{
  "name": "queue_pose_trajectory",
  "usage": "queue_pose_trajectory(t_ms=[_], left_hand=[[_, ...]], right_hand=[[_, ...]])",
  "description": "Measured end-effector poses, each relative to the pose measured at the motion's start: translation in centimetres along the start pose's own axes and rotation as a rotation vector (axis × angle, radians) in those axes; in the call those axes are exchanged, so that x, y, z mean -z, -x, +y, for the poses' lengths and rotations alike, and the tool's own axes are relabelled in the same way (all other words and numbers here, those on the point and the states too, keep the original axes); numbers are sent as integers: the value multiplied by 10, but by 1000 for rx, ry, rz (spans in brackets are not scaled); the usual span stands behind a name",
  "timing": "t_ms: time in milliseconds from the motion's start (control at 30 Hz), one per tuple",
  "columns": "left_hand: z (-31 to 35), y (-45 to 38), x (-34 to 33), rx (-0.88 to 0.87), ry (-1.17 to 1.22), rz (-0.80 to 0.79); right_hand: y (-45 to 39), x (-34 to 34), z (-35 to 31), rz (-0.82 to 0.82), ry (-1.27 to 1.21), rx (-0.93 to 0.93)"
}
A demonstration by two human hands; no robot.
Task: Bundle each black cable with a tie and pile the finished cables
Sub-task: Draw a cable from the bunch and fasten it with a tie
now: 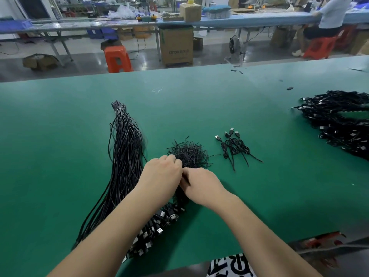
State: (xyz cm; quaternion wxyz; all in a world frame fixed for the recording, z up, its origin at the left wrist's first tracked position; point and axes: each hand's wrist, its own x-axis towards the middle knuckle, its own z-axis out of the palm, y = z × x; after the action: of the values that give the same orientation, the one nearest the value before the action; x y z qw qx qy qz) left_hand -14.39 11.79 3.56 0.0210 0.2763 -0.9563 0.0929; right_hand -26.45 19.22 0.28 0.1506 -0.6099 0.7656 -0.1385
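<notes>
While our left hand (162, 172) and right hand (200, 186) pinch one black cable (184, 181) together, ties (189, 153) lie just beyond, finished cables (234, 145) right of them on the worktop (60, 136).

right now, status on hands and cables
Left hand and right hand pinched together on one black cable. Tie pile just ahead, four bundled cables beyond to the right. Nothing in the way.

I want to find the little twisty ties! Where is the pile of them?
The pile of ties sits mid-table on the green table, just beyond both hands, between the long cable bundle on its left and four bundled cables on its right.
</notes>
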Motion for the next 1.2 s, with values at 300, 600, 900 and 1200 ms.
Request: queue_pose_trajectory(t_ms=[300, 600, 900, 1200], left_hand=[[-34, 1, 10, 408, 883, 194], [-22, -1, 12, 391, 1183, 161], [-14, 5, 13, 153, 643, 293], [-16, 11, 5, -121, 389, 420]], right_hand=[[-1, 46, 22, 5, -1150, -42], [-6, 24, 2, 336, -638, 51], [-6, 22, -2, 136, -1049, -85], [-5, 22, -1, -76, -1383, -121]])
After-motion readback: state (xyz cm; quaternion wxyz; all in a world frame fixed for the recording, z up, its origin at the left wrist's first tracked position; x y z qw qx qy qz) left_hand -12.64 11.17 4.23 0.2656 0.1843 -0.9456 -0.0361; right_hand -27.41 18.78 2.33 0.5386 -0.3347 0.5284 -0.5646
